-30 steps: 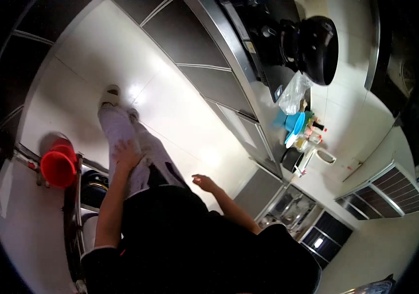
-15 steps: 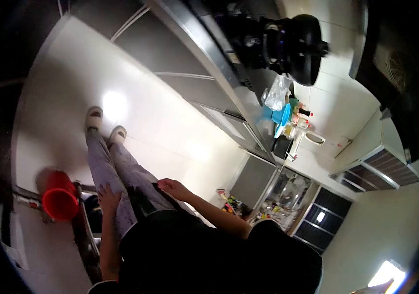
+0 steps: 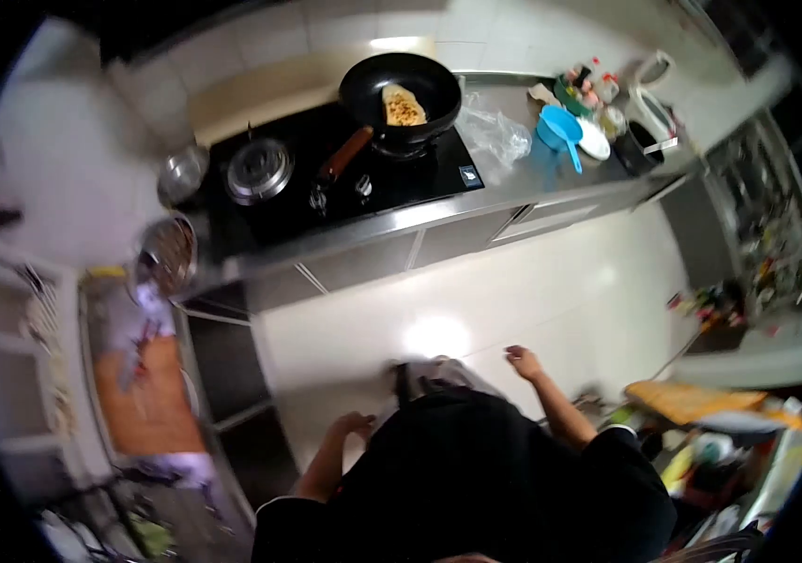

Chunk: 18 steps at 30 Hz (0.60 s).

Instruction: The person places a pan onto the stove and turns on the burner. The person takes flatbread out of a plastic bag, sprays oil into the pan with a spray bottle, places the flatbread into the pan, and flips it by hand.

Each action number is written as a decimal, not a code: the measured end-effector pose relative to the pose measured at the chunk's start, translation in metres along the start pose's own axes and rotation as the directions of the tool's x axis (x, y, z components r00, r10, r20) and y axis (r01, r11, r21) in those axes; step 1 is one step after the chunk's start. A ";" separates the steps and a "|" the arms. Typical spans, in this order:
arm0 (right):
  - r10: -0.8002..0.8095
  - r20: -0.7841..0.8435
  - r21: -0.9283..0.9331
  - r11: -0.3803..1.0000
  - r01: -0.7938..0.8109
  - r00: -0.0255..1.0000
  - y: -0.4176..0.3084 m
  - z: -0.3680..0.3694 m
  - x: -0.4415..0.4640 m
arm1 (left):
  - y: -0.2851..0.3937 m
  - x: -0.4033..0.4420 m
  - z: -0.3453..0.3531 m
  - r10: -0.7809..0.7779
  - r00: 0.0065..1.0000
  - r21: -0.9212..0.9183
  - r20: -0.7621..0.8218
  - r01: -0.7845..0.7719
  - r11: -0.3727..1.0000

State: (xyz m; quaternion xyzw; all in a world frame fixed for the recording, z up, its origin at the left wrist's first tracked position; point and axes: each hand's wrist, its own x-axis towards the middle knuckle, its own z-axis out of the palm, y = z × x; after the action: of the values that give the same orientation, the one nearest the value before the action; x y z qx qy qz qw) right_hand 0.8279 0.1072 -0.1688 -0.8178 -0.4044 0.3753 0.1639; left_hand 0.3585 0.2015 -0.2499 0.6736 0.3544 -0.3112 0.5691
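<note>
My left hand hangs beside my body, nearest to the dark lower cabinets, and holds nothing I can see. On the other side, my right hand is held out over the pale floor, its fingers loosely bent and nothing in them. Both are apart from the counter. On the black stove stands a black wok with a wooden handle. A browned flat piece of food lies inside it. A round metal lid or pot sits on the other burner.
Right of the stove are a clear plastic bag, a blue ladle-like scoop, a white plate and several bottles. Metal bowls stand left of it. An orange cutting board lies on the left counter. Packed goods are at lower right.
My view has swung round from the floor and a red bucket to face the stove, bringing the food in the wok into sight. My left hand has come off my thigh.
</note>
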 end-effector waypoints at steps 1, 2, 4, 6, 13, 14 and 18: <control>0.021 -0.029 0.055 0.998 -0.019 0.999 0.016 0.009 -0.003 | -0.040 0.010 -0.006 0.097 0.995 -0.079 -0.027 -0.099 0.992; 0.050 -0.061 0.102 0.994 -0.044 0.997 0.028 0.020 -0.006 | -0.079 0.021 -0.011 0.192 0.980 -0.152 -0.053 -0.198 0.968; 0.184 -0.101 0.290 0.946 -0.148 0.978 0.033 0.031 -0.014 | -0.059 0.016 -0.035 0.002 0.953 -0.120 -0.303 -0.040 0.992; 0.260 -0.110 0.504 0.847 -0.172 0.959 0.032 0.038 -0.016 | -0.031 0.017 -0.086 -0.002 0.932 -0.047 -0.363 -0.016 0.999; 0.170 -0.324 0.092 0.985 -0.148 0.931 -0.047 -0.015 -0.002 | 0.090 0.054 -0.158 0.052 0.918 -0.129 -0.394 -0.111 0.985; 0.157 -0.293 0.070 0.987 -0.143 0.943 -0.069 -0.032 -0.003 | 0.128 0.050 -0.162 0.034 0.926 -0.279 -0.377 -0.148 0.949; -0.155 -0.246 0.083 0.980 0.180 0.957 -0.130 -0.072 0.020 | 0.247 0.038 -0.166 0.148 0.946 -0.707 -0.290 -0.315 0.632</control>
State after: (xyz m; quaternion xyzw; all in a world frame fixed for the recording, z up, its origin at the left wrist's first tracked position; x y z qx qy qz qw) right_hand 0.8191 0.2059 -0.0559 -0.8100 -0.4296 0.2796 0.2850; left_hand 0.5874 0.3452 -0.1204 0.4496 0.4167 0.0081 0.7900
